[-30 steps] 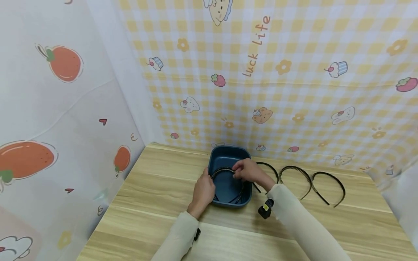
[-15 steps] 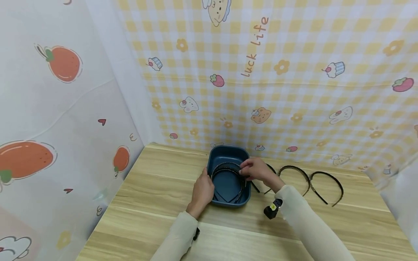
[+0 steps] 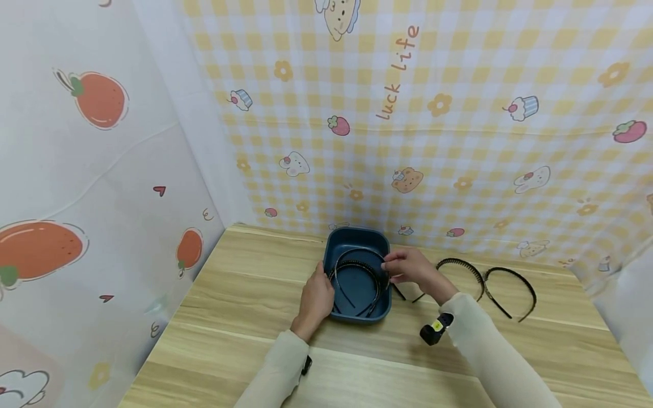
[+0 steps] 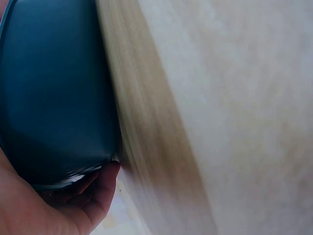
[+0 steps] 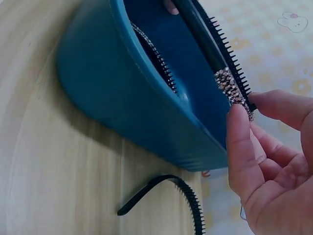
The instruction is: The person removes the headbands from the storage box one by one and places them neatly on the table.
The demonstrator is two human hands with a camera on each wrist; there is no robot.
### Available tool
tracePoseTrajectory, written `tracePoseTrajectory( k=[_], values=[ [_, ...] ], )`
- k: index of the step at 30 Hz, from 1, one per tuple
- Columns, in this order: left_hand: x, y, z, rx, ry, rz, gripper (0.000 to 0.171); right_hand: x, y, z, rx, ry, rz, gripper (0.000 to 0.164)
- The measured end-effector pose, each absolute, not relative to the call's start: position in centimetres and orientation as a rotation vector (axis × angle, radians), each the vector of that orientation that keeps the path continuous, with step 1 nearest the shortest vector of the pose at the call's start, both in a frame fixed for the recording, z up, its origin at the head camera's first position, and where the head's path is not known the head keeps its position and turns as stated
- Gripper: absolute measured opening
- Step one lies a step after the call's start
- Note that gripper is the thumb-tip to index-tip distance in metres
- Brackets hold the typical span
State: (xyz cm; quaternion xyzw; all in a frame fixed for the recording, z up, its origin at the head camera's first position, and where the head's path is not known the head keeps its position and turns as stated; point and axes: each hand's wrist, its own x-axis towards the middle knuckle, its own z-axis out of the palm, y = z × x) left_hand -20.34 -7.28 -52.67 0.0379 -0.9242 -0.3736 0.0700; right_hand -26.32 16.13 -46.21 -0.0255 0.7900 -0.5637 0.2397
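Observation:
My left hand (image 3: 315, 297) grips the left wall of a dark blue plastic basin (image 3: 378, 241). In the left wrist view, its fingers curl against the outside of the basin (image 4: 54, 93). My right hand (image 3: 414, 271) pinches a black toothed headband (image 3: 357, 250) between thumb and fingers, over the basin's right rim. Sparkly stones cover part of this headband (image 5: 229, 85) in the right wrist view. Its arch leans across the basin, with one end inside. Beneath it, black headbands (image 3: 355, 263) lie in the basin; overlap hides how many.
Right of the basin, a toothed headband (image 3: 461, 261) and another black headband (image 3: 531, 286) lie on the wooden table (image 3: 245, 272). A further headband (image 5: 171, 177) lies close beside the basin, partly hidden by my right hand in the head view. A patterned cloth (image 3: 316, 187) hangs behind.
My right hand has moved right and lifted a headband's arch away from the others in the basin. My left hand stays on the basin wall.

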Motion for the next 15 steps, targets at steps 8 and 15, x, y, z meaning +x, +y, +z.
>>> tracePoseTrajectory(
  k=[8,15],
  values=[
    [-20.4,-7.3,-52.7,0.112,-2.777,-1.151,0.045,-25.7,17.9,-46.7,-0.065,2.126,-1.59,0.036],
    [-20.3,-7.3,-52.6,0.12,-2.777,-1.152,0.044,-25.3,19.4,-46.8,-0.075,2.096,-1.614,0.038]
  ],
)
